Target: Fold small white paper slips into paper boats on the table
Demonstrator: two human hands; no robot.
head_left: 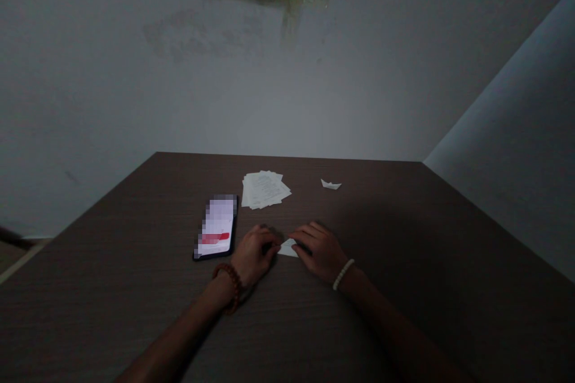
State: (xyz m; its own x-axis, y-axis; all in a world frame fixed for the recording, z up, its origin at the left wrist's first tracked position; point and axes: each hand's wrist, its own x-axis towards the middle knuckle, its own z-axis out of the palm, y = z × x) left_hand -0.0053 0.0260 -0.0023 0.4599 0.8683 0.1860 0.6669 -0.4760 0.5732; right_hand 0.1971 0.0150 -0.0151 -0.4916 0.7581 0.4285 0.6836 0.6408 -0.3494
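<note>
A small folded piece of white paper (288, 248) lies on the dark wooden table (404, 263) between my two hands. My left hand (256, 254), with a brown bead bracelet at the wrist, presses curled fingers on the paper's left edge. My right hand (320, 248), wearing a white bead bracelet, lies over the paper's right side with its fingers pressed flat on it. Most of the paper is hidden under the fingers.
A lit phone (216, 227) lies just left of my left hand. A fanned stack of printed paper sheets (265, 189) sits farther back. A small folded paper boat (331, 184) rests behind and to the right. Walls (287, 84) close the table's far and right sides.
</note>
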